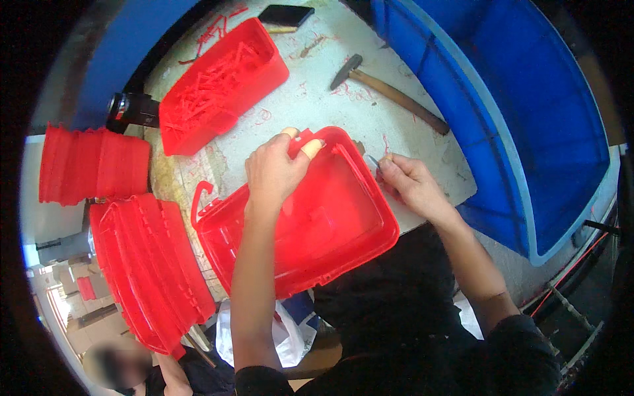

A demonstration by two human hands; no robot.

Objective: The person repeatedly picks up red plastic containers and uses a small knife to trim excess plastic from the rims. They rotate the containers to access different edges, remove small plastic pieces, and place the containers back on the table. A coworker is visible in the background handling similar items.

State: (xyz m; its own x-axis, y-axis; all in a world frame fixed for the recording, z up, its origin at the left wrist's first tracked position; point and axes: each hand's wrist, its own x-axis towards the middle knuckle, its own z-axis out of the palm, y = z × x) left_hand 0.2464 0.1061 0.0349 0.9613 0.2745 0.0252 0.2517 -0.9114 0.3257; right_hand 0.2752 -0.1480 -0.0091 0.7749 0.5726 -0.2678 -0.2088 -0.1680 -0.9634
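A red plastic case [330,211], open side up, lies tilted at the near edge of the worktable, with a hooked red piece sticking out at its left. My left hand [277,165] grips its far rim, with pale covers on the thumb and a fingertip. Just beyond the case's right side, my right hand [413,188] is closed around a small knife [374,161], its blade pointing toward the rim. The handle is mostly hidden by the fingers.
A red bin [261,89] holds several red plastic strips. Near it are a hammer [399,99] and a black flat box [286,14]. A large blue crate [528,198] stands right. Stacked red cases [152,264] stand left, beyond which a person's arm [173,376] shows.
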